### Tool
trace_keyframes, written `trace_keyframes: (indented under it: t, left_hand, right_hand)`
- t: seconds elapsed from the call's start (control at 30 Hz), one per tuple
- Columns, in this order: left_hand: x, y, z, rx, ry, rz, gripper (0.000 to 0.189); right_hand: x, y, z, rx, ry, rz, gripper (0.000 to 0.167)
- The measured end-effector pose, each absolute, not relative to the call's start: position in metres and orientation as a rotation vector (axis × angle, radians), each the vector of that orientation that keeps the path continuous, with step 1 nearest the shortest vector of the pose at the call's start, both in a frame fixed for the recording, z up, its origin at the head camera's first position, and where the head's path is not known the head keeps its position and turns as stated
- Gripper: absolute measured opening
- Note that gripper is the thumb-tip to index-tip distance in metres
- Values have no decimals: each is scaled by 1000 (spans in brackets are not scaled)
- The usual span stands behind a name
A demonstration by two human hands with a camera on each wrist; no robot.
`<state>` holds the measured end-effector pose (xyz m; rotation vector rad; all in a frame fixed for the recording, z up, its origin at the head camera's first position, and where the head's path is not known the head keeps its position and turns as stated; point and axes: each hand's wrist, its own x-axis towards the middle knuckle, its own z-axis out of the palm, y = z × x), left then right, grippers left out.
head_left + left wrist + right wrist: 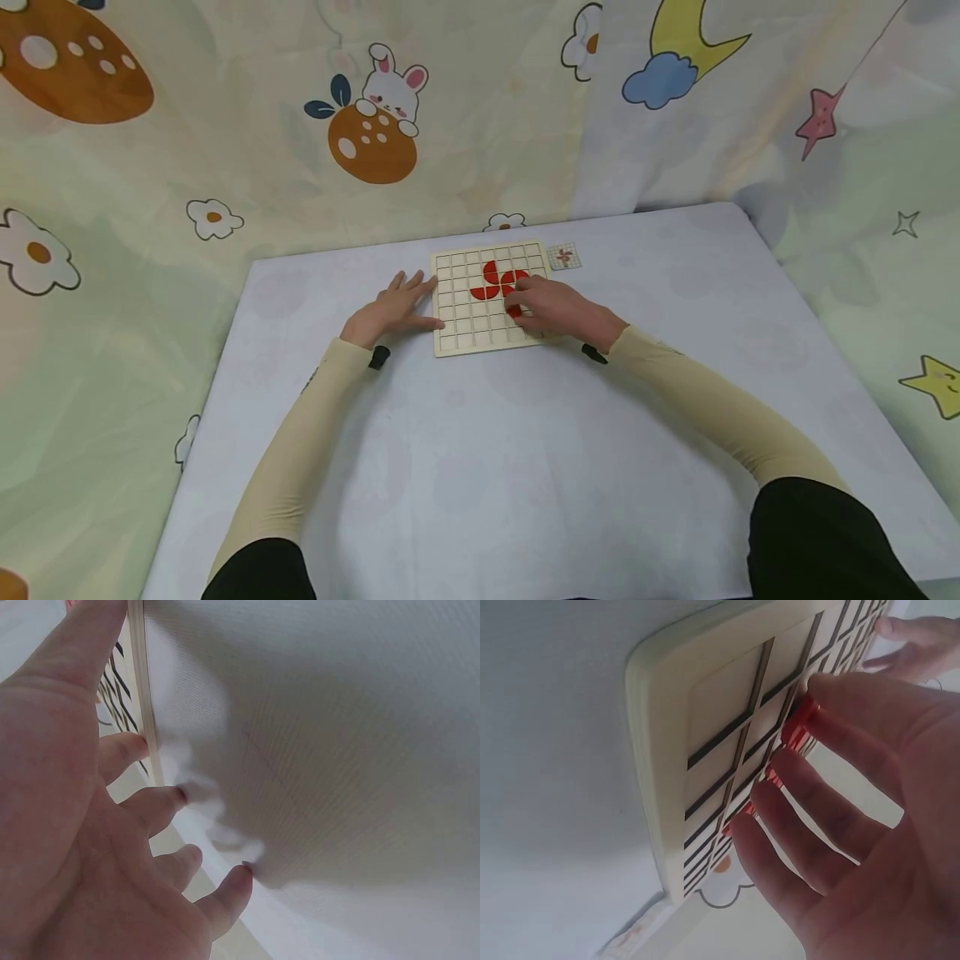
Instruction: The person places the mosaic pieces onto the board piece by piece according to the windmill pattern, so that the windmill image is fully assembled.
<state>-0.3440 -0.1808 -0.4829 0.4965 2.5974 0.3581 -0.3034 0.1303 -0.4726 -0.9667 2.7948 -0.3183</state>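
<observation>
The left hand [392,310] lies flat on the table [525,467], fingers [161,802] straight and spread, their tips touching the left edge of the wooden board [459,325]. The board is pale, smooth wood, nearly square with rounded corners, cut into a grid of shallow square cells by dark thin lines. It sits flat near the far middle of the table, its edges roughly parallel to the table's edges; no long axis is evident. On its upper middle cells lie red pieces [491,282], flat quarter-round shapes arranged like a pinwheel. The right hand [553,307] rests over the board's right part, fingers [810,817] loosely spread and slightly bent, their tips touching the red pieces. Just beyond the board's far right corner lies a small card [564,257] printed with a red pinwheel pattern. The table is covered in smooth, pale lavender cloth. Behind hangs a soft fabric backdrop [225,150] printed with rabbits, flowers, stars and a moon.
</observation>
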Motion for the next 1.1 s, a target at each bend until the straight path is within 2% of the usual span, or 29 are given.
trace_keyframes:
  t: [0.23, 0.53, 0.73, 1.1]
  left_hand:
    - [-343, -182, -482, 504, 2603, 361, 103]
    - [-344, -183, -483, 506, 2594, 367, 103]
    - [-344, -182, -482, 504, 2597, 371, 102]
    - [-343, -182, -481, 505, 2592, 365, 103]
  right_hand:
    - [-307, 124, -472, -1041, 2852, -316, 21]
    - [-311, 124, -473, -933, 2849, -313, 25]
    - [-312, 122, -474, -934, 2871, -321, 23]
    - [-314, 119, -478, -899, 2915, -357, 29]
